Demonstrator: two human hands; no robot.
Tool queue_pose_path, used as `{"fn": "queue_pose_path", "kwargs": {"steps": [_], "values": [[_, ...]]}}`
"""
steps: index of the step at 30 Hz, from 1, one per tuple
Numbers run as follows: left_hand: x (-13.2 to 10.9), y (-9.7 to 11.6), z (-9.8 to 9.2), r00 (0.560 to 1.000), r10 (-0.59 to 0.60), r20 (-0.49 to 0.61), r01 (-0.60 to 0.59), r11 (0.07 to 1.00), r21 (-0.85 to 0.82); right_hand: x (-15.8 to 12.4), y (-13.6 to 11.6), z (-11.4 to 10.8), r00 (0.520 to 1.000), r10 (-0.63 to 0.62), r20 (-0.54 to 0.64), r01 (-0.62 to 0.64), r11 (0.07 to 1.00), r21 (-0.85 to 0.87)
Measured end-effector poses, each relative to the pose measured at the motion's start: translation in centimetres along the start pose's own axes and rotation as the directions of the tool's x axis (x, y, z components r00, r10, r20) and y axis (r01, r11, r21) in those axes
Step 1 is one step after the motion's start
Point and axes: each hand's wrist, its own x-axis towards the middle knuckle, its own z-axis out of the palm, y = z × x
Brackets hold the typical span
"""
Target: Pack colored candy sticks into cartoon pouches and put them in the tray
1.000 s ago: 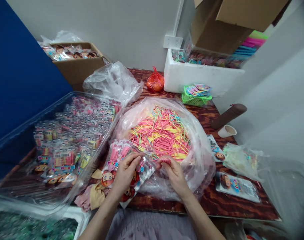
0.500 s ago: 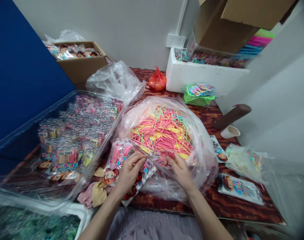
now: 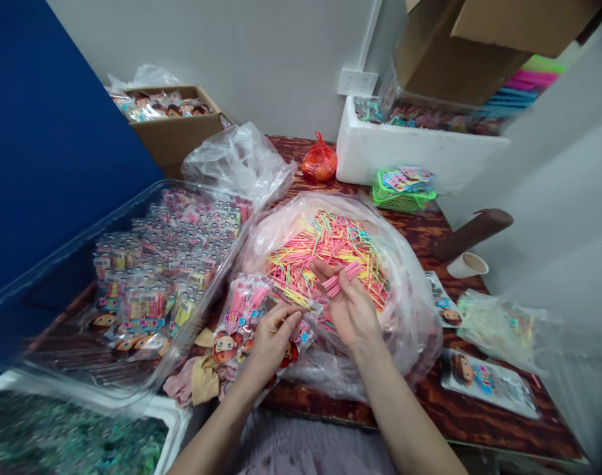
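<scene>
A large clear bag [image 3: 410,290] lies spread round a heap of pink, yellow and green sticks [image 3: 305,260]. Over its front part, my right hand [image 3: 349,305] is turned palm up and holds a small bunch of pink sticks [image 3: 341,280] between thumb and fingers. My left hand [image 3: 276,333] is closed in a pinch at the bag's front left edge; what is between its fingertips is too small to make out. Under and beside it lie printed packets [image 3: 241,316] with pink sticks and cartoon faces.
At left stands a clear tub [image 3: 222,270] of filled packets, with a cardboard box [image 3: 182,135] behind. A green basket [image 3: 402,200], white foam box [image 3: 410,155], brown bottle [image 3: 472,234], paper cup [image 3: 468,265] and flat packets [image 3: 489,382] are at right.
My right hand has turned palm up and risen slightly with the pink sticks, apart from my left hand. The whole view has shifted, so things appear further right.
</scene>
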Motion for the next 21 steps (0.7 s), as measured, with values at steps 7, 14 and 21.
{"fn": "queue_pose_path", "kwargs": {"steps": [7, 14, 21], "values": [[-0.2, 0.0, 0.2, 0.998, -0.047, -0.045, 0.044, 0.996, -0.075, -1.8, 1.2, 0.2, 0.993, 0.077, -0.095, -0.086, 0.991, -0.100], [-0.4, -0.4, -0.1, 0.992, -0.063, -0.112, 0.044, 0.986, -0.161, -2.8, -1.9, 0.4, 0.962, 0.242, 0.125, -0.179, 0.907, -0.382], [-0.4, -1.4, -1.0, 0.976, -0.128, -0.174, 0.078, 0.960, -0.270, -1.1, -0.1, -2.7, 0.993, -0.098, 0.062, 0.113, 0.696, -0.710]]}}
